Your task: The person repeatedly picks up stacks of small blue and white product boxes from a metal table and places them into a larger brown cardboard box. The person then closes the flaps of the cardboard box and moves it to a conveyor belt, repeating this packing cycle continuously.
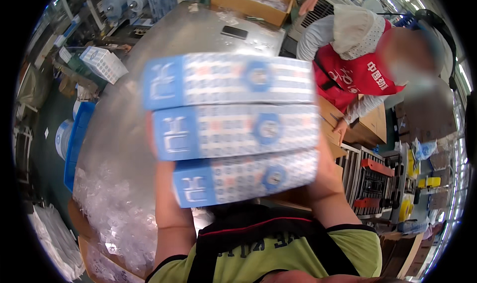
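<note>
Three long tissue-style cartons, white with small blue patterns and solid blue ends, are held up as one stack in front of me. The far carton [223,81], the middle carton [228,131] and the near carton [238,178] lie against each other, slightly fanned and blurred. My left hand [151,138] grips the stack at its left end, and my right hand [325,159] clasps its right end. Most of my fingers are hidden behind the cartons. Below the stack is a metal table [119,134].
Clear plastic pieces [117,211] are heaped at the table's near left. A phone [234,32] and an open cardboard box [253,3] are at the far side. Another carton [103,64] stands far left. At right, a co-worker in a red apron [343,77] touches cardboard beside a roller conveyor [352,176].
</note>
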### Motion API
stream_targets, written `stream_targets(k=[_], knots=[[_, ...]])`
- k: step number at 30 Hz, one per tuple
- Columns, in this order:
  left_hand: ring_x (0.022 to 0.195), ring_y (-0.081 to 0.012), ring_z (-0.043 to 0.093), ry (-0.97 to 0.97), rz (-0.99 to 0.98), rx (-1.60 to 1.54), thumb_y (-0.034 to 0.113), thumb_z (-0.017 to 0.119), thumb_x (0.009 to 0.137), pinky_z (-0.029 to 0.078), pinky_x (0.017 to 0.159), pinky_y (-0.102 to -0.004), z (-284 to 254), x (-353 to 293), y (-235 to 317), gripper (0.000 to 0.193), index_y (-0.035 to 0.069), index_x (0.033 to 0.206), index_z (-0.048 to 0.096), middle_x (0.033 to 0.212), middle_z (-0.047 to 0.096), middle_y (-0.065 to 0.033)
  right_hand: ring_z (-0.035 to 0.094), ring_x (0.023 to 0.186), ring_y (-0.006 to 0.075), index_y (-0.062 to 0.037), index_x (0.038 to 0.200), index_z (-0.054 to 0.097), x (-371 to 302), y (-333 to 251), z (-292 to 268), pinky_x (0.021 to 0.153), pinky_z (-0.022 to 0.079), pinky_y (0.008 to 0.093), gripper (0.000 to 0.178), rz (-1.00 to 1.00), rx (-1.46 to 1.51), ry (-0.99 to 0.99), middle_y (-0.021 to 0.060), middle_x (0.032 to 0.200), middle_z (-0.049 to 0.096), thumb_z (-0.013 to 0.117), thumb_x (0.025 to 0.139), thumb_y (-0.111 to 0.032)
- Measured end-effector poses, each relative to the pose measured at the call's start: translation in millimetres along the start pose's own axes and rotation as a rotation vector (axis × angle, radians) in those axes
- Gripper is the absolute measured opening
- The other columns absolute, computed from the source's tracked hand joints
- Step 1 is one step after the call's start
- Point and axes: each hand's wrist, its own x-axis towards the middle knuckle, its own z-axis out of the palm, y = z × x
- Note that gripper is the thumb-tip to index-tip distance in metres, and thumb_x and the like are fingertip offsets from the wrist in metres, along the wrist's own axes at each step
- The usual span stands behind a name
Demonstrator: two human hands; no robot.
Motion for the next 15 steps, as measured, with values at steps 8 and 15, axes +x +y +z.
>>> stream_targets(k=[8, 15], knots=[[0.115, -0.016, 0.057, -0.688, -0.336, -0.109, 0.035, 0.042, 0.105, 0.047, 0.1, -0.0315, 128, -175, -225, 0.046, 0.002, 0.136, 0.049, 0.125, 0.061, -0.0093, 0.063, 0.104, 0.0286, -0.0023, 0.125, 0.059, -222, -86, -202, 0.091, 0.051, 0.0411, 0.04, -0.162, -0.645, 0.403, 0.0137, 0.119, 0.064, 0.045, 0.101, -0.032], [0.097, -0.019, 0.066, -0.696, -0.432, 0.148, 0.033, 0.037, 0.106, 0.053, 0.089, -0.0324, 81, -188, -237, 0.043, 0.0, 0.124, 0.058, 0.11, 0.068, -0.0103, 0.063, 0.103, 0.0286, -0.0013, 0.124, 0.06, -219, -5, -253, 0.09, 0.051, 0.0402, 0.039, -0.1, -0.626, 0.608, 0.0136, 0.117, 0.064, 0.046, 0.101, -0.03]])
